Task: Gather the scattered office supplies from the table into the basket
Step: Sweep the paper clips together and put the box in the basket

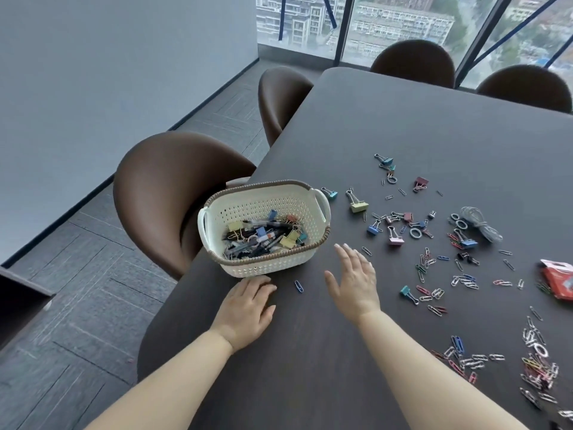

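Note:
A white perforated basket (310, 209) with a brown rim stands near the table's left edge, holding pens and several binder clips. My left hand (246, 310) rests flat on the table just in front of the basket, fingers near its base. My right hand (355, 280) hovers open, fingers spread, just right of the basket and holds nothing. A blue paper clip (298, 286) lies between my hands. Several binder clips (393, 226) and paper clips (434, 293) are scattered to the right. A yellow binder clip (358, 204) lies near the basket's right handle.
The dark table (434, 125) carries a coil of grey cord (479, 223), a red packet (558, 280) at the right edge and a pile of paper clips (538, 364) at the lower right. Brown chairs (161, 193) stand along the left side and far end.

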The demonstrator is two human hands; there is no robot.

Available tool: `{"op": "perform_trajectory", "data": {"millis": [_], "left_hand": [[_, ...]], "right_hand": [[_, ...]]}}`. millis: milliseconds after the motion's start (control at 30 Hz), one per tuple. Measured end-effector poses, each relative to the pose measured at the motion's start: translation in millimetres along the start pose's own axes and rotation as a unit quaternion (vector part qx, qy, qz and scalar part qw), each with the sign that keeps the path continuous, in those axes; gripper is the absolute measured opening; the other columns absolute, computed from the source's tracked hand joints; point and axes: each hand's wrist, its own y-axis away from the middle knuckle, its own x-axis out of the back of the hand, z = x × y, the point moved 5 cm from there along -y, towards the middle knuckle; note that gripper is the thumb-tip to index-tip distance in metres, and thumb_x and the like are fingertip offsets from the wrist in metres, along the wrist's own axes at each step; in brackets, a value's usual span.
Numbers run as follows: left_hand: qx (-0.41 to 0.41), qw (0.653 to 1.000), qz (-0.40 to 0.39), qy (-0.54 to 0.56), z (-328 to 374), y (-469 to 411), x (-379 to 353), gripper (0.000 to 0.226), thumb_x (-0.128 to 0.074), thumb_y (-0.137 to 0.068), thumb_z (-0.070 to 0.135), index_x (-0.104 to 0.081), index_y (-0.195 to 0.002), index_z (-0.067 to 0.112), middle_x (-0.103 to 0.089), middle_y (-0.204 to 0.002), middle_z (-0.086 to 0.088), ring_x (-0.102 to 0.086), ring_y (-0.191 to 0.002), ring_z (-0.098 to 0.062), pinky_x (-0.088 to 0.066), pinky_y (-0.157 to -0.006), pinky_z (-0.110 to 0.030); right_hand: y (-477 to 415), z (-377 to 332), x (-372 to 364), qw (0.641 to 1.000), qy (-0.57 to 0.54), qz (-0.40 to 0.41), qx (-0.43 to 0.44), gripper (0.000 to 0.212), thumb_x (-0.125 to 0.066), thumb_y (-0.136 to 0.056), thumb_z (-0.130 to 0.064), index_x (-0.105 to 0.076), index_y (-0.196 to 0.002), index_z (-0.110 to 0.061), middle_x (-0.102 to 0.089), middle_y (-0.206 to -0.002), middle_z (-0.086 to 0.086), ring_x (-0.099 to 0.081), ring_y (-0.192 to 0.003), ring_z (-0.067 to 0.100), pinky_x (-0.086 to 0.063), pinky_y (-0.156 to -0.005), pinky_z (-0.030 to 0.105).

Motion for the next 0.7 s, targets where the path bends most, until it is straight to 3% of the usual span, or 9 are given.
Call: {"op": "perform_trajectory", "data": {"millis": [33,100,133,200,433,533,700], "left_hand": [[0.056,0.997,-0.054,-0.018,-3.0,4.7,-11.9,0.050,-0.036,-0.084,0.044,-0.058,-0.116,0.013,-0.054,-0.124,-0.007,-0.053,-0.114,-0.026,-0.046,-0.096,-0.037],[0.138,0.983,-0.119,-0.029,-6.3,13.2,-28.6,0.064,-0.026,-0.090,0.050,-0.037,-0.138,0.009,-0.027,-0.149,-0.014,-0.023,-0.139,-0.031,-0.021,-0.112,-0.037],[0.166,0.976,-0.142,-0.019,-7.1,16.1,-35.3,0.065,-0.026,-0.093,0.050,-0.022,-0.145,0.010,-0.009,-0.154,-0.013,-0.005,-0.143,-0.027,-0.008,-0.115,-0.037],[0.193,0.968,-0.161,-0.022,-3.7,16.5,-43.5,0.067,-0.027,-0.096,0.049,-0.008,-0.147,0.012,0.007,-0.155,-0.011,0.011,-0.142,-0.024,0.001,-0.115,-0.037],[0.119,0.976,-0.184,0.005,47.1,-11.1,-65.8,0.069,-0.030,-0.096,0.046,0.001,-0.147,0.011,0.013,-0.155,-0.008,0.013,-0.142,-0.019,0.004,-0.114,-0.034],[0.130,0.978,-0.163,-0.004,62.1,-30.8,-69.8,0.072,-0.031,-0.096,0.047,0.003,-0.147,0.010,0.015,-0.154,-0.009,0.013,-0.142,-0.021,0.004,-0.115,-0.036],[0.096,0.971,-0.218,-0.038,109.8,-45.7,-91.1,0.075,-0.027,-0.095,0.051,0.004,-0.146,0.006,0.015,-0.154,-0.013,0.015,-0.142,-0.023,0.003,-0.115,-0.039]], "right_hand": [[4.9,5.2,-5.6,1.000,0.005,-0.015,-0.008,0.059,-0.038,-0.093,-0.045,-0.016,-0.145,-0.028,-0.019,-0.154,-0.003,-0.011,-0.142,0.019,-0.004,-0.116,0.038],[13.8,13.8,-11.5,0.999,0.008,-0.027,-0.020,0.059,-0.040,-0.093,-0.042,-0.015,-0.145,-0.028,-0.019,-0.154,-0.004,-0.011,-0.142,0.019,-0.004,-0.117,0.038],[17.8,17.7,-12.8,0.999,0.007,-0.030,-0.025,0.059,-0.040,-0.094,-0.042,-0.015,-0.145,-0.028,-0.019,-0.153,-0.004,-0.011,-0.142,0.019,-0.004,-0.117,0.038],[24.9,26.7,-15.8,0.999,0.005,-0.037,-0.032,0.059,-0.039,-0.094,-0.042,-0.014,-0.145,-0.028,-0.019,-0.153,-0.004,-0.011,-0.142,0.019,-0.003,-0.117,0.038],[57.0,79.1,-11.8,0.998,0.008,-0.046,-0.052,0.059,-0.039,-0.094,-0.041,-0.014,-0.145,-0.027,-0.018,-0.154,-0.004,-0.010,-0.142,0.019,-0.002,-0.117,0.038],[72.8,113.8,0.2,0.997,0.019,-0.032,-0.062,0.059,-0.042,-0.094,-0.039,-0.019,-0.145,-0.024,-0.022,-0.152,-0.001,-0.014,-0.141,0.021,-0.006,-0.117,0.039],[102.8,172.6,16.5,0.994,0.021,-0.010,-0.104,0.058,-0.043,-0.092,-0.039,-0.024,-0.144,-0.020,-0.027,-0.151,0.002,-0.018,-0.140,0.024,-0.009,-0.117,0.042]]}}
